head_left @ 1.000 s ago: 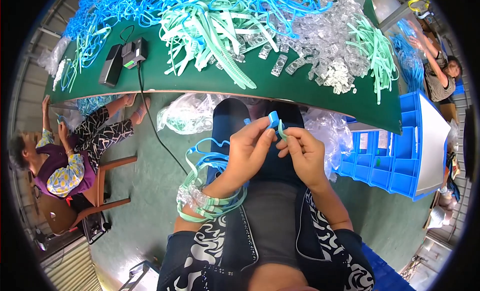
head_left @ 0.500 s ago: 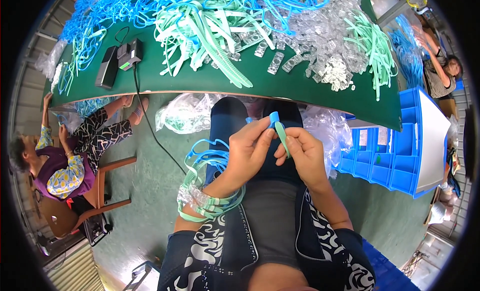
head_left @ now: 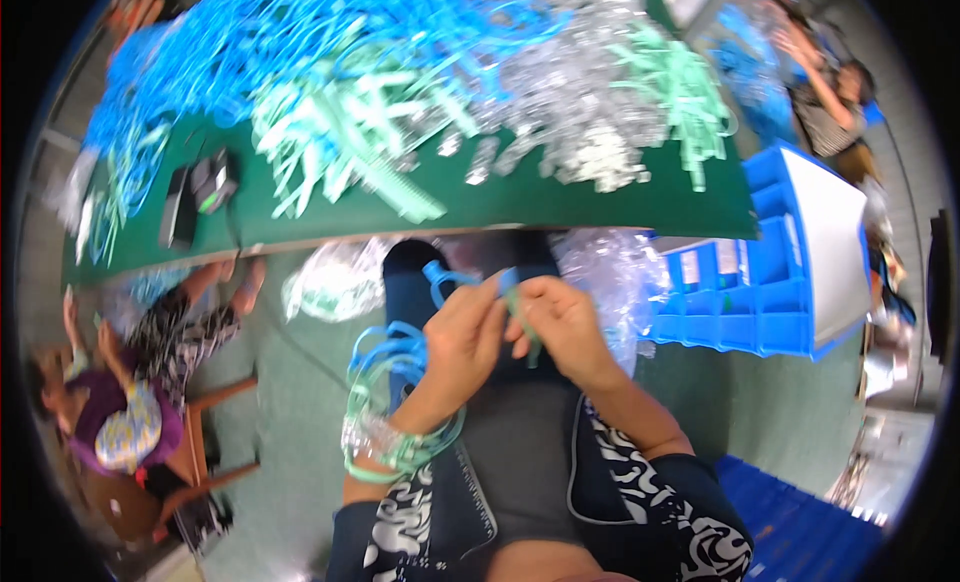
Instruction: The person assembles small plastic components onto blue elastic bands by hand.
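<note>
Glossy plastic strips [head_left: 440, 279]; matt green tabletop [head_left: 600, 207].

We find both hands over the lap, in front of the bench [head_left: 600, 207]: the left hand [head_left: 465, 337] and the right hand [head_left: 565, 322] meet on a plastic strip [head_left: 515, 307]. A bundle of loops [head_left: 385, 402] hangs around the left wrist. On the bench, heaped strips [head_left: 380, 92] lie behind the hands, with two small devices [head_left: 200, 192] at its left end. A crate [head_left: 760, 282] stands to the right. A seated person [head_left: 120, 422] is at far left, another person [head_left: 830, 92] at far right.
</note>
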### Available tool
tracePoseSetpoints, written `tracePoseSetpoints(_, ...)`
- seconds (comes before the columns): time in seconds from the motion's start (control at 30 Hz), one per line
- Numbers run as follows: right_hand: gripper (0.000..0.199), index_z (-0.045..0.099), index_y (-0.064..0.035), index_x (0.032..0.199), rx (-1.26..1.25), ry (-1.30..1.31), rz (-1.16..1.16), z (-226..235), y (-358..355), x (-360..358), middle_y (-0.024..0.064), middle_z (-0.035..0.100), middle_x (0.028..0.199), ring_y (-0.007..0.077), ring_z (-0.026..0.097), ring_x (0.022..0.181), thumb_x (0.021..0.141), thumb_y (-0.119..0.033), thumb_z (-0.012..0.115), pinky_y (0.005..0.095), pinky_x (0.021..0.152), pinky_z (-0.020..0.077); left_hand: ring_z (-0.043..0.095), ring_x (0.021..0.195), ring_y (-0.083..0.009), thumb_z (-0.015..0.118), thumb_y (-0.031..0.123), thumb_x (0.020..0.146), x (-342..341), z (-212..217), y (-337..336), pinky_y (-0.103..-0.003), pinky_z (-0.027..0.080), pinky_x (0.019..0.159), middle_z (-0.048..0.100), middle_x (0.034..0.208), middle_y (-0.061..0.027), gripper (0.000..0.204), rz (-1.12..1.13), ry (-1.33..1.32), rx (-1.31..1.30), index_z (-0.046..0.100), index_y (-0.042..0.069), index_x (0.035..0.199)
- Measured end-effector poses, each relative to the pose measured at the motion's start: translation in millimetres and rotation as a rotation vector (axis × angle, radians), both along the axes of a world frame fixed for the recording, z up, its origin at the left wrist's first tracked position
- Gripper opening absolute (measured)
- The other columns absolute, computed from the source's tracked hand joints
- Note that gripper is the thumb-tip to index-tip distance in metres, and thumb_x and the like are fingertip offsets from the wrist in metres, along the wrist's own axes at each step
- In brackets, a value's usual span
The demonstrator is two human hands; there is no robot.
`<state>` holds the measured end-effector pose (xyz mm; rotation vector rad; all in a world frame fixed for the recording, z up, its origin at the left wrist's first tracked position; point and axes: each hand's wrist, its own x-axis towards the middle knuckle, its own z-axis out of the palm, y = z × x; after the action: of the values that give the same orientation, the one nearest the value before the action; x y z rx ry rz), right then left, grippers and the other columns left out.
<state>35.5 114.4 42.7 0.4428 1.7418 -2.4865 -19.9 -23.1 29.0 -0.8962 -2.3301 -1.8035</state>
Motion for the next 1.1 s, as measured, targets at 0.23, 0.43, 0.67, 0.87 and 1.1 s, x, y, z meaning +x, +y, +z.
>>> tracePoseSetpoints(0.23,0.018,0.055,0.002,0.101,-0.05,0.012,0.041,-10.2,-2.2,3.1,0.0073,0.06,0.075,0.0112,0.057,0.058,0.092,-0.013,0.049,0.0213,0.054,0.0477,0.056,0.059,-0.0216,0.056,-0.005,0.08,4.2,-8.8,-2.4,-0.031,0.045,0.053,0.058,0.072,-0.012,0.025,0.036,0.129,-0.043,0.06,-0.003,0.105)
tracePoseSetpoints(0.43,0.015,0.055,0.0026,0.096,-0.085,0.019,-0.018,-8.1,0.7,6.1,0.0064,0.058,0.069,0.0115,0.057,0.052,0.091,-0.012,0.051,0.0216,0.047,0.0461,0.056,0.059,-0.0236,0.056,-0.005,0.08,7.3,-8.4,5.3,-0.032,0.044,0.052,0.056,0.072,-0.0122,0.028,-0.005,0.21,-0.059,0.058,-0.002,0.108)
tracePoseSetpoints(0.67,0.017,0.056,0.0025,0.094,-0.054,-0.016,-0.024,-8.0,4.7,0.7,0.0061,0.058,0.068,0.0103,0.055,0.055,0.089,-0.012,0.051,0.0207,0.05,0.044,0.057,0.059,-0.0261,0.058,-0.006,0.078,9.8,-11.7,6.6,-0.033,0.045,0.051,0.056,0.072,-0.0127,0.034,-0.016,0.277,-0.173,0.057,-0.002,0.112)
tracePoseSetpoints(0.87,0.016,0.056,0.0029,0.094,-0.129,-0.073,-0.025,-13.8,7.2,0.0,0.0059,0.057,0.066,0.0104,0.052,0.053,0.087,-0.011,0.051,0.0201,0.048,0.0417,0.058,0.059,-0.0259,0.058,-0.006,0.074,12.1,-17.9,6.3,-0.034,0.046,0.051,0.057,0.071,-0.0113,0.038,-0.016,0.322,-0.231,0.056,-0.003,0.112)
tracePoseSetpoints(1.1,0.016,0.056,0.0019,0.093,-0.384,-0.12,-0.085,-22.9,6.7,10.0,0.0081,0.059,0.071,0.0139,0.056,0.055,0.088,-0.013,0.053,0.0229,0.052,0.0462,0.057,0.056,-0.0247,0.06,-0.005,0.069,15.7,-16.6,5.4,-0.033,0.045,0.048,0.055,0.068,-0.0086,0.041,0.023,0.314,-0.286,0.058,0.001,0.11)
